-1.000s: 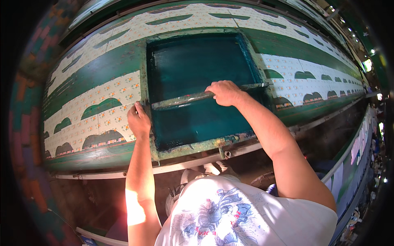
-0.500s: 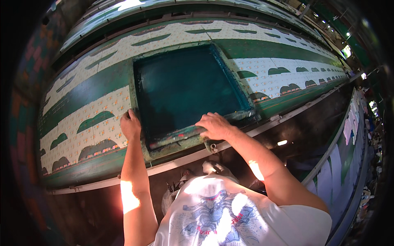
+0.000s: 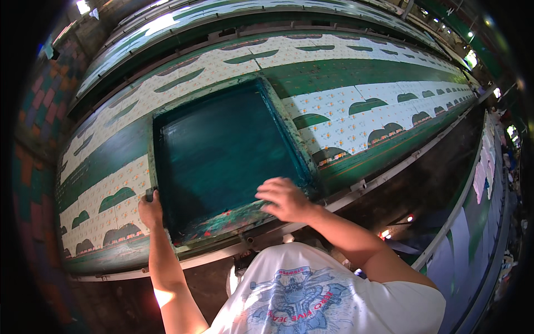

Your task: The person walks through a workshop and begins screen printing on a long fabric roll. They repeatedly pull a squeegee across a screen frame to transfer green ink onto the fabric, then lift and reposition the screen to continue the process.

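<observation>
A screen printing frame [image 3: 292, 135] with a dark teal mesh lies over the long green printing table. Its wooden edges are stained with paint, with red smears along the near side. At the frame's left side, near the front corner, my left hand [image 3: 151, 212] is closed on the edge, where a small dark piece shows above the fingers. Above the near edge, toward the right corner, my right hand [image 3: 286, 201] is open with its fingers apart, holding nothing. Whether its fingertips touch the frame cannot be told. Flower-patterned cloth pieces [image 3: 337, 131] lie to both sides of the frame.
A metal rail [image 3: 384, 177] runs along the table's near edge. Another long table [image 3: 233, 15] stands beyond this one. At the right, fabric pieces [image 3: 483, 172] hang over a rack beside the dark aisle. A brick wall [image 3: 41, 119] rises at the left.
The frame has shifted left and nearer to me, with my left hand on its side. My right hand has come off its grip on the near edge, and its fingers have spread.
</observation>
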{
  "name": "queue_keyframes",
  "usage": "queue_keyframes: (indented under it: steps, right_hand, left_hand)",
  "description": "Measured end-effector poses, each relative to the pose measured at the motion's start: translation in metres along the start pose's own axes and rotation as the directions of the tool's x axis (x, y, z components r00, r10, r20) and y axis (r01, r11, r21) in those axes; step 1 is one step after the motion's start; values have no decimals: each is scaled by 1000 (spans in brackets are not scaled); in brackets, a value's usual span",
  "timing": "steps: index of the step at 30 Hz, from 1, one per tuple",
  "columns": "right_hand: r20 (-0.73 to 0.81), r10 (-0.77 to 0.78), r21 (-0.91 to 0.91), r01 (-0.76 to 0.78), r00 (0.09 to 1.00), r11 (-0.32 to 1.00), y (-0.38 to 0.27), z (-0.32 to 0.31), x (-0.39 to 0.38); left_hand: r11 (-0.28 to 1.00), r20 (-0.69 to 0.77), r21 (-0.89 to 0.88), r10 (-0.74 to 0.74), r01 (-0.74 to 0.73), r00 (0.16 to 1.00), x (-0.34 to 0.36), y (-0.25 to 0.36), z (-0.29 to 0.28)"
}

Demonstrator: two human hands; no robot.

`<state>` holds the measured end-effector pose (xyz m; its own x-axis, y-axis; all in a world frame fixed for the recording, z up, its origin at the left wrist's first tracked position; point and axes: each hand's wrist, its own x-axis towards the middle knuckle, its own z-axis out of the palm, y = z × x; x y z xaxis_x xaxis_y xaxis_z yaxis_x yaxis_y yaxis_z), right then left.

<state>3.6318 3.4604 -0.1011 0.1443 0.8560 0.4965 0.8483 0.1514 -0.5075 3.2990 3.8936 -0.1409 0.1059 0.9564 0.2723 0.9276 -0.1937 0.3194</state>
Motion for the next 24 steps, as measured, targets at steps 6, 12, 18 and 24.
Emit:
queue_keyframes:
  steps: [6, 12, 18, 24]
  right_hand:
    - [-179, 303, 52, -298, 936, 953, 127, -71, -34]
    - [-156, 413, 410, -322, 897, 853, 198, -42, -33]
    - [-251, 635, 745, -273, 731, 609, 208, -25, -34]
    - [-210, 731, 864, -227, 649, 450, 206, -31, -30]
  left_hand:
    - [992, -13, 126, -23, 24, 1000, 0, 16, -5]
    - [994, -16, 90, -58, 60, 998, 5, 10, -1]
    - [997, 106, 10, -77, 77, 991, 16, 0, -3]
    - [991, 80, -133, -24, 35, 996, 17, -9, 2]
